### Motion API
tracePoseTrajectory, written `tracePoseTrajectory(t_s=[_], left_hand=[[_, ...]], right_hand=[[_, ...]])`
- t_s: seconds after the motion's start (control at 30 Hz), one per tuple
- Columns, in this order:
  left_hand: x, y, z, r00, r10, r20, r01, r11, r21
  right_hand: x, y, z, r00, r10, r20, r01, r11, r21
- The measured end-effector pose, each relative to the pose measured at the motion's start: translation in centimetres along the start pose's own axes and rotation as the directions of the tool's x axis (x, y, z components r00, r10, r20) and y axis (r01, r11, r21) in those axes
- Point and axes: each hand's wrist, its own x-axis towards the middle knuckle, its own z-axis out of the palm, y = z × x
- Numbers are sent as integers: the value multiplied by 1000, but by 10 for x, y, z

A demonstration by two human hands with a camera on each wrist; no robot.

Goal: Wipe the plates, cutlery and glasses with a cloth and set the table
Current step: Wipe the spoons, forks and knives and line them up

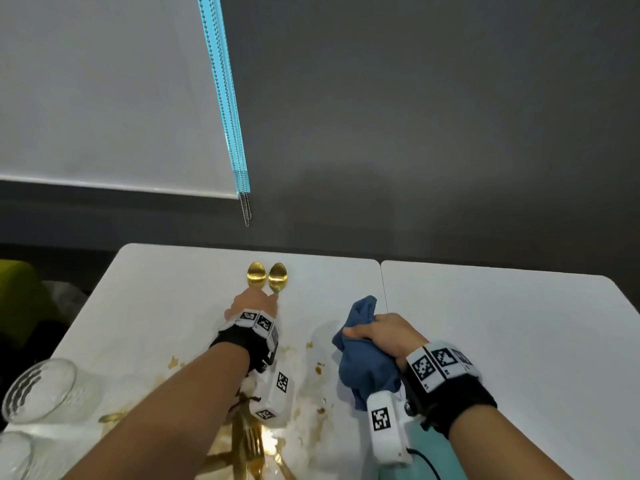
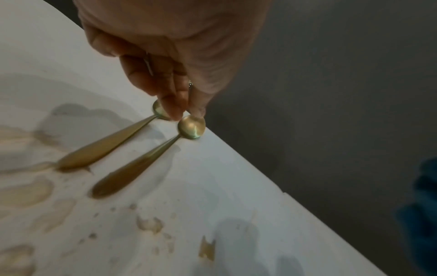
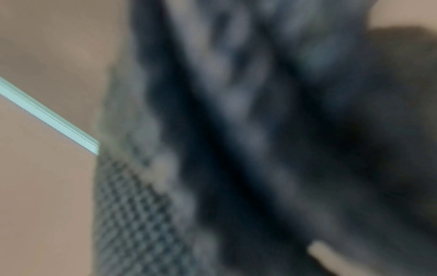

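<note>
Two gold metal spoons (image 1: 267, 276) are laid parallel at the white tabletop's (image 1: 485, 323) far edge; left hand (image 1: 252, 303) fingers (image 2: 175, 104) touch the bowls, apparently aligning them. Crumpled blue cloth (image 1: 360, 358) is clenched in the right hand (image 1: 384, 336), kept ready for wiping

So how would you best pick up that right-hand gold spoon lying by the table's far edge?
Probably pinch the right-hand gold spoon by its handle, from above: it lies flat on the table, the handle points toward the person, and the left hand crowds its bowl.

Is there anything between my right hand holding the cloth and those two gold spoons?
Nothing visible: bare white table separates the blue cloth from the spoons; the left hand sits over their handles.
</note>
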Motion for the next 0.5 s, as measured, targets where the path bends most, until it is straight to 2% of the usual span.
tracePoseTrajectory(t_s=[0.23, 0.5], left_hand=[[-57, -24, -9, 992, 53, 116, -70, 987, 146], [-120, -64, 4, 984, 45, 172, -70, 987, 142]], right_hand=[[-27, 32, -3, 997, 57, 47, -67, 966, 248], [-53, 65, 4, 992, 62, 112, -100, 922, 373]])
